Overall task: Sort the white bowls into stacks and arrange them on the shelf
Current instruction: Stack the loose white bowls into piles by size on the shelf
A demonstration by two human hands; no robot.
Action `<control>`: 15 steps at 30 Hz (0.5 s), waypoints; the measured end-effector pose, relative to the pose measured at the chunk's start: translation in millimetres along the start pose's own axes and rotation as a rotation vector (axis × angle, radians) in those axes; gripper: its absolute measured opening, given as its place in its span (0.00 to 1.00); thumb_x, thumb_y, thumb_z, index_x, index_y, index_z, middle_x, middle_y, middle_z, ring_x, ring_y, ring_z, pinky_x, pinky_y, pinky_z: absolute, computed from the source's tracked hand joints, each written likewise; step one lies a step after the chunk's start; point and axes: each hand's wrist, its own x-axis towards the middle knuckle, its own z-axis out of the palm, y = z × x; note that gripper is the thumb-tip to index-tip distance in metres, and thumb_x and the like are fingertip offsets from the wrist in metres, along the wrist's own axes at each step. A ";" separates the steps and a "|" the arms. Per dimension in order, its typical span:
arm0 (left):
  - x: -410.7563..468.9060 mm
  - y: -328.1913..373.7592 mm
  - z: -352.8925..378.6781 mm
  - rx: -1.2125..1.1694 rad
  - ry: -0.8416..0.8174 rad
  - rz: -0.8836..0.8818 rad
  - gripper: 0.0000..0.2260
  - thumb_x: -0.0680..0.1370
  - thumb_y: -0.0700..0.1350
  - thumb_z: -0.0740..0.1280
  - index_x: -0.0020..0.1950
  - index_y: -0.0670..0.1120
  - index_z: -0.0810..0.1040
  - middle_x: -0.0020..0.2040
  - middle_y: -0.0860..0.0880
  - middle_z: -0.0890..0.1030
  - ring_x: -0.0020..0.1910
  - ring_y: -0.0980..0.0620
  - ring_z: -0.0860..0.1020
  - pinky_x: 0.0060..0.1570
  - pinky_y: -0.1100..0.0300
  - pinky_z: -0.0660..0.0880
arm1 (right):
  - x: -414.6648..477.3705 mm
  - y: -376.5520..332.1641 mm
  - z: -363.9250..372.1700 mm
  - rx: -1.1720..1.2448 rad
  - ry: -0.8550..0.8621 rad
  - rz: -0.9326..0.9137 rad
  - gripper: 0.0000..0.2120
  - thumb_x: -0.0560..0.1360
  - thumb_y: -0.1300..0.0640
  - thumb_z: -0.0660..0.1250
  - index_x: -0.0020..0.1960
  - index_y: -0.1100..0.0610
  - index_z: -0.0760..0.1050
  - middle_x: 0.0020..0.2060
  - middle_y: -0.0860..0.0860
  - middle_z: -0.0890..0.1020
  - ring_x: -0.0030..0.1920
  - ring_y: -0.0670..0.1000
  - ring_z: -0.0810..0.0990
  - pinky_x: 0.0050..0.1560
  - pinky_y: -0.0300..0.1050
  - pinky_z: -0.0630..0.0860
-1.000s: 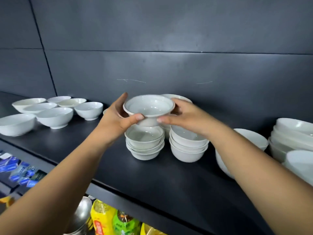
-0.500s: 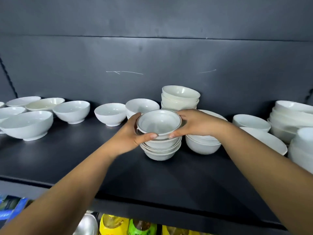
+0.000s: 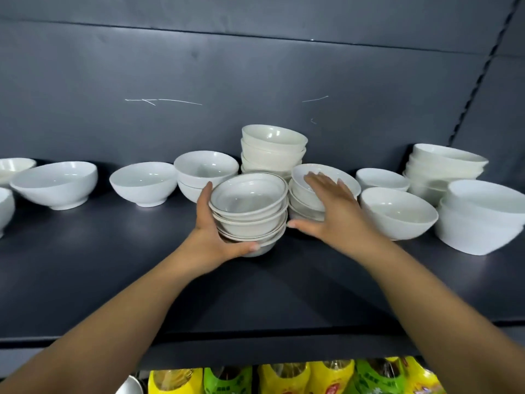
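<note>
A stack of several white bowls with ridged rims [image 3: 250, 203] stands on the dark shelf [image 3: 113, 280] in the middle. My left hand [image 3: 211, 240] grips this stack from the left, fingers up its side and thumb curled round its base. My right hand [image 3: 335, 211] is off the stack, fingers straight and spread. Its palm hovers over or rests on a neighbouring stack of plain white bowls [image 3: 309, 200], and its thumb points toward the ridged stack.
Behind stands a tall cream bowl stack [image 3: 272, 146] and a two-bowl stack [image 3: 204, 169]. Single bowls [image 3: 143, 180] [image 3: 56, 182] sit at the left. At the right are bowls [image 3: 397, 211] [image 3: 382, 179] and stacks [image 3: 446, 166] [image 3: 483, 217]. Yellow and green bottles [image 3: 284, 376] fill the lower shelf.
The ridged bowl held by both hands came down onto the stack. My right hand let go and moved right; my left hand dropped lower to grip the stack's side.
</note>
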 end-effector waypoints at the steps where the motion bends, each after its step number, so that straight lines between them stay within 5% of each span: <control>1: 0.5 -1.0 1.8 0.017 0.018 0.002 0.54 0.66 0.38 0.76 0.74 0.51 0.35 0.65 0.61 0.53 0.64 0.66 0.55 0.52 0.77 0.56 | -4.0 8.4 7.3 -0.084 0.023 0.011 0.39 0.71 0.45 0.68 0.74 0.54 0.54 0.75 0.49 0.56 0.75 0.46 0.49 0.71 0.43 0.38; 5: -0.7 3.1 4.2 0.033 0.062 0.001 0.53 0.65 0.37 0.76 0.74 0.51 0.40 0.64 0.61 0.57 0.63 0.65 0.58 0.51 0.77 0.57 | -4.5 32.4 14.4 -0.205 0.097 0.092 0.30 0.72 0.48 0.67 0.71 0.50 0.61 0.70 0.48 0.65 0.73 0.48 0.56 0.73 0.54 0.40; 10: -3.7 7.1 9.1 0.044 0.099 0.025 0.52 0.65 0.35 0.76 0.75 0.49 0.42 0.63 0.60 0.58 0.62 0.65 0.60 0.52 0.77 0.58 | 8.1 53.0 4.4 -0.287 0.004 0.155 0.24 0.72 0.45 0.66 0.64 0.54 0.66 0.60 0.51 0.73 0.66 0.52 0.65 0.72 0.51 0.51; 15: -4.0 3.4 7.2 0.034 0.115 0.035 0.51 0.64 0.33 0.75 0.75 0.50 0.44 0.64 0.60 0.61 0.63 0.63 0.62 0.59 0.70 0.61 | 23.3 67.2 -2.5 -0.237 -0.085 0.186 0.23 0.74 0.48 0.66 0.64 0.58 0.69 0.59 0.57 0.73 0.63 0.56 0.67 0.59 0.47 0.66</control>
